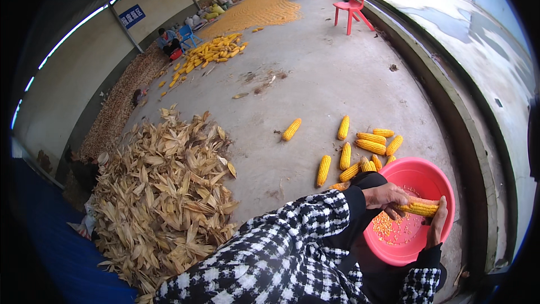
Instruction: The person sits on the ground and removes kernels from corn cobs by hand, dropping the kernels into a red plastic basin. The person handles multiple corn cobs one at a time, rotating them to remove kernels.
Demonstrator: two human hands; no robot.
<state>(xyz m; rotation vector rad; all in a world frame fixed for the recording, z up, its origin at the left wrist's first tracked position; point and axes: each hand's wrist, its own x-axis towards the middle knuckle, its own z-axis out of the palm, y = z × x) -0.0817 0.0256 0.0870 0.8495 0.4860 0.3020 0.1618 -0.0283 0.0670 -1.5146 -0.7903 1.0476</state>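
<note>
My left hand grips one end of a partly shelled corn cob. The other end rests in my right hand, thumb along its tip. A bare pinkish strip runs along the cob's upper side, while yellow kernels cover the side below. Both hands are above a pink plastic basin. Loose corn kernels lie scattered on the basin's bottom. Just beyond the rim, several husked corn ears lie on the concrete floor, and a single ear lies farther off.
A large heap of dry husks spreads to the left. Farther away are a pile of corn ears, a blue chair, a red chair and spread kernels. Several people sit or stand there. A concrete curb borders the right.
</note>
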